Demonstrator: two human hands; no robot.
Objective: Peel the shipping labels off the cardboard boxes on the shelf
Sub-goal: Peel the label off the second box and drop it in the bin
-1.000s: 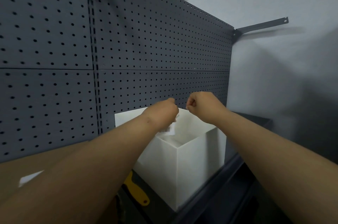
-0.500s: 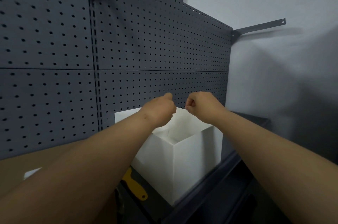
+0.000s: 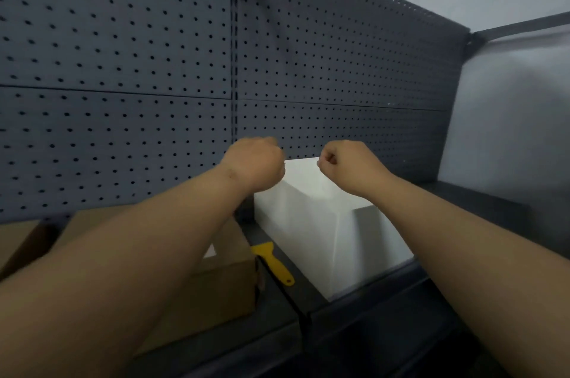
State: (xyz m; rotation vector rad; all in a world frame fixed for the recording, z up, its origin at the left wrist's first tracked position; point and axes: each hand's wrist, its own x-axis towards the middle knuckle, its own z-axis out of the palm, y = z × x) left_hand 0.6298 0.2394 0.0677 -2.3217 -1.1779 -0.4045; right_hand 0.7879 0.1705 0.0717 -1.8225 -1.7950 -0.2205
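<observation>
The pegboard (image 3: 324, 69) is dark grey, dotted with a regular grid of small black holes. The bin (image 3: 308, 223) is plain white, the box (image 3: 222, 282) brown, the scraper (image 3: 273, 262) bright yellow.

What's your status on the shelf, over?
Left hand and right hand both fisted over white bin. Cardboard box untouched under left arm. Yellow scraper lying between box and bin.
</observation>
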